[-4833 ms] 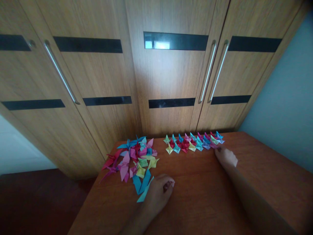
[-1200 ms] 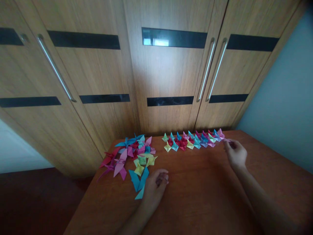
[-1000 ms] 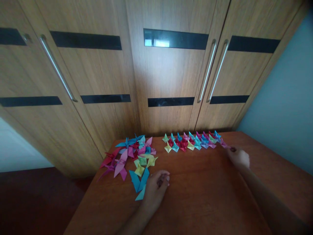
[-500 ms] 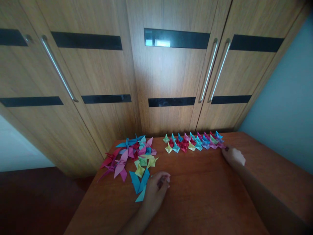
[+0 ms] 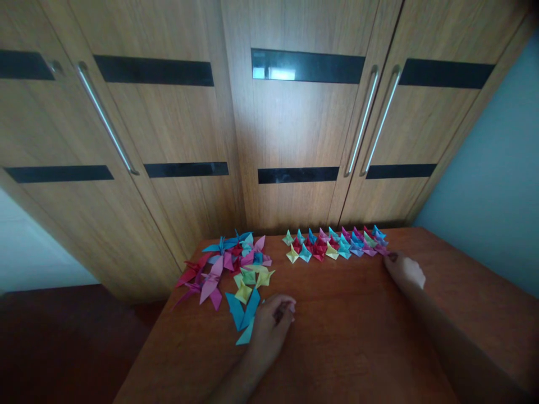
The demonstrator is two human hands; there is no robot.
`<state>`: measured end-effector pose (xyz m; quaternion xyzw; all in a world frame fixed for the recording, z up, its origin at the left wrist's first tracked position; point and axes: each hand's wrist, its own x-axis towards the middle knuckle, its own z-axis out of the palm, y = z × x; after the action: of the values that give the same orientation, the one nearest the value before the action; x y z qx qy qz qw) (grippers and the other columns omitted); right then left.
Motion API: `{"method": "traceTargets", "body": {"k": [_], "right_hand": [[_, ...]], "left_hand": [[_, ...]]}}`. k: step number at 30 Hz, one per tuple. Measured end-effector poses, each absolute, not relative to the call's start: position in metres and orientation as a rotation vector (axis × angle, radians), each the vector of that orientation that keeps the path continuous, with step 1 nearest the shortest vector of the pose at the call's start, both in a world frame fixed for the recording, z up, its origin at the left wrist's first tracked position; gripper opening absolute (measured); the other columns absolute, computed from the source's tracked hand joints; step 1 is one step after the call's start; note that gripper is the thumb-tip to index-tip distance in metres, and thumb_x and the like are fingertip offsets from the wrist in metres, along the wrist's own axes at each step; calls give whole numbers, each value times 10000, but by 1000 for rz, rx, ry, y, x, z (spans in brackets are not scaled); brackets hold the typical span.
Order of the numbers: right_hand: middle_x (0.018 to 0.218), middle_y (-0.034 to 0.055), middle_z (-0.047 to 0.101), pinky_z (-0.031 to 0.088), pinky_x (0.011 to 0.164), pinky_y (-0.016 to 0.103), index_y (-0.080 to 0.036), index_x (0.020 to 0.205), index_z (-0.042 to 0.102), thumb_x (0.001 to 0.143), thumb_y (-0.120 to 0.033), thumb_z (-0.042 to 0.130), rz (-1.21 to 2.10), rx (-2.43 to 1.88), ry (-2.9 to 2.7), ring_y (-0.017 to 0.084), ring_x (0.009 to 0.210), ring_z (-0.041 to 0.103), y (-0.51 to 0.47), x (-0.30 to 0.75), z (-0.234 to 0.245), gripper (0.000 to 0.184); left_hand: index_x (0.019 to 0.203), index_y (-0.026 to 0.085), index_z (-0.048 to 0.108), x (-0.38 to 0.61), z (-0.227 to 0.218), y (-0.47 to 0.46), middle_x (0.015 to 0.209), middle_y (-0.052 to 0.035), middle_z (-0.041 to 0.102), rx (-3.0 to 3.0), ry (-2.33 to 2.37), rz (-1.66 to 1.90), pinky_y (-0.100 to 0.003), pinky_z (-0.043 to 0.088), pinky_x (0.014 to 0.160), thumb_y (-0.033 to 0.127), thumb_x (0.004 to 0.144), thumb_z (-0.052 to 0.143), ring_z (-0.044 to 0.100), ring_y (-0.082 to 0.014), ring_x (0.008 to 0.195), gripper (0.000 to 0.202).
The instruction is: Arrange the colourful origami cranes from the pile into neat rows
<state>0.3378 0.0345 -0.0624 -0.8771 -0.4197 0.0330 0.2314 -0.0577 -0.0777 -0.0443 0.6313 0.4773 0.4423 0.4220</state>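
Note:
Folded paper origami cranes (image 5: 319, 250) in many colours stand in close rows along the back of the wooden table. At the right end of the rows, my right hand (image 5: 405, 271) has its fingers closed on a pinkish-purple origami crane (image 5: 382, 249), whose near tip they cover. My left hand (image 5: 272, 324) lies on the table with fingers curled in toward the thumb, and no paper shows between them. Beside it are a blue origami crane (image 5: 251, 308) and a light turquoise piece (image 5: 244, 335), partly hidden by this hand.
A loose pile of flatter origami cranes (image 5: 211, 283), pink, red, blue and yellow, spreads over the table's left side. Behind the brown table (image 5: 337, 325) rises a wooden wardrobe (image 5: 290, 129) with long metal handles (image 5: 381, 120). A pale blue wall (image 5: 484, 185) stands at the right.
The whole view has shifted slightly, so everything sits a little farther right. Both hands keep nearly the same pose, the right one still at the row's end.

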Motion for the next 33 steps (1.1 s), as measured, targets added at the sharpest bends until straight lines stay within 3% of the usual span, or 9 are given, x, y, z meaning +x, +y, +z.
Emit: {"method": "traceTargets", "body": {"k": [6,14,20,27,33], "right_hand": [[935,186,670,459,614,374,-135,1104,588,813,-450,406,-1,-2280,-1005,337,832,629,15,311,-63,466],[744,53,693,410,557,245,-220,881,650,837,-453,417,116,-1926,-1410,206,686,645,7,214,-68,333],[607,0,646,367,507,228,-233,732,629,827,-430,454,199,-1720,-1674,167,559,614,3,170,-68,280],[628,21,657,385,501,241,-215,716,617,837,-459,411,238,-1630,-1667,177,556,611,2,176,-68,341],[594,22,642,392,490,246,-215,696,599,824,-526,401,274,-1582,-1659,187,544,599,1,176,-68,391]], "left_hand": [[863,182,627,-56,-42,-79,754,-31,627,1625,1201,1114,-243,462,621,284,824,506,593,-157,678,163],[904,222,636,-74,-10,-76,801,-32,622,1938,1377,1096,-272,453,678,260,811,494,582,-175,735,175],[963,205,609,-120,14,-64,1002,-76,597,2216,1821,759,-298,437,750,263,830,473,583,-209,874,198],[904,203,589,-137,17,-64,997,-76,618,2197,2147,344,-296,423,718,356,822,501,591,-231,914,194],[858,208,581,-137,17,-65,953,-71,645,2198,2170,313,-286,415,649,413,817,500,614,-231,845,224]]}}
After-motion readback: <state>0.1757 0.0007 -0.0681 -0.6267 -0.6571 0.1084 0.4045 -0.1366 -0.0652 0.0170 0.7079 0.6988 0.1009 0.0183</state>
